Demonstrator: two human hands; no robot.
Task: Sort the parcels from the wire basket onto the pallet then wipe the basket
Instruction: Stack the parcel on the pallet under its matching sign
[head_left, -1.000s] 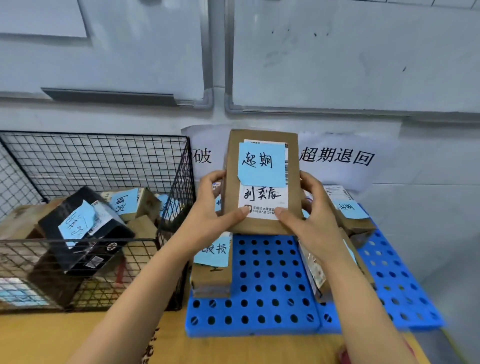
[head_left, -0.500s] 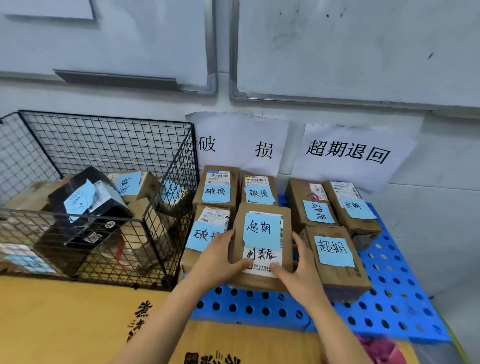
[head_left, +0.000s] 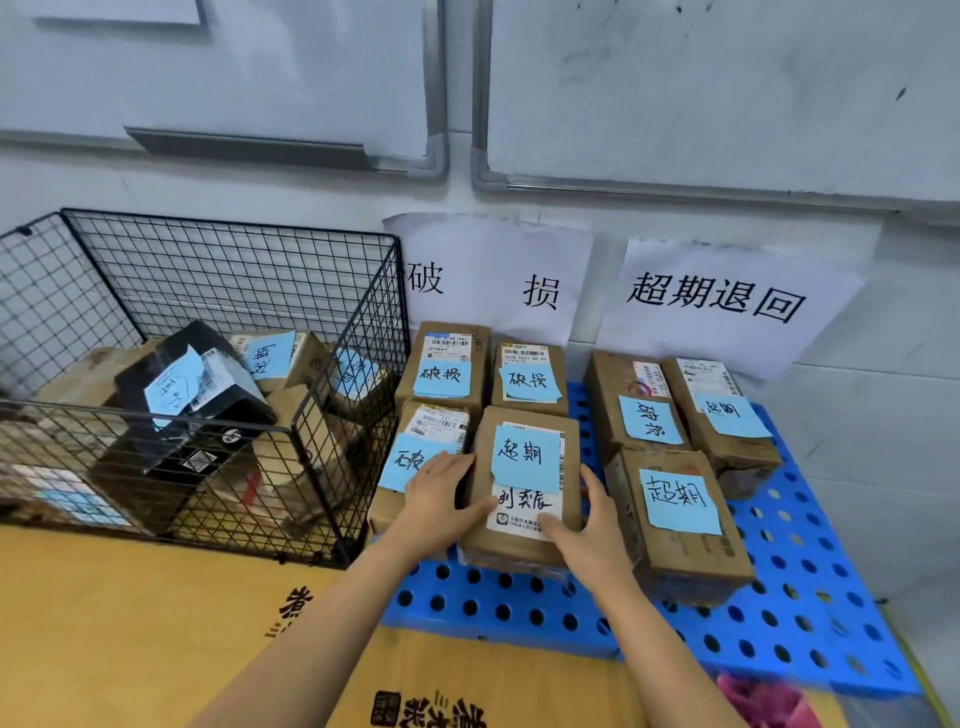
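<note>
Pallet: the blue pallet (head_left: 779, 613) lies under both hands, with bare holed plastic on the near side of them.
Basket: the wire basket (head_left: 218, 291) stands to the left of the left hand and has several parcels inside, a black box (head_left: 208, 410) on top; wiping looks a long way off.
Signs: two paper sheets on the wall beyond the hands, the left one (head_left: 488, 275) for damaged, the right one (head_left: 727, 301) for overdue.
Parcel in hand: a brown parcel (head_left: 524, 483) with a blue note reading overdue, now down on the pallet between the two rows, touching or nearly touching its neighbours.
Neighbours: just left of the left hand a damaged-note parcel (head_left: 415, 447); just right of the right hand an overdue-note parcel (head_left: 680, 519).
Left hand: the left hand (head_left: 441, 499) is clamped on the parcel's left edge, thumb on its label.
Right hand: the right hand (head_left: 592, 535) presses its right edge, thumb on top.
Change: a second ago the parcel was held up in front of the signs; half a second ago it was almost down; now it seems to rest flat.
Meaning: I'd say it sits in the gap and wants nudging right to the overdue side before letting go.
</note>
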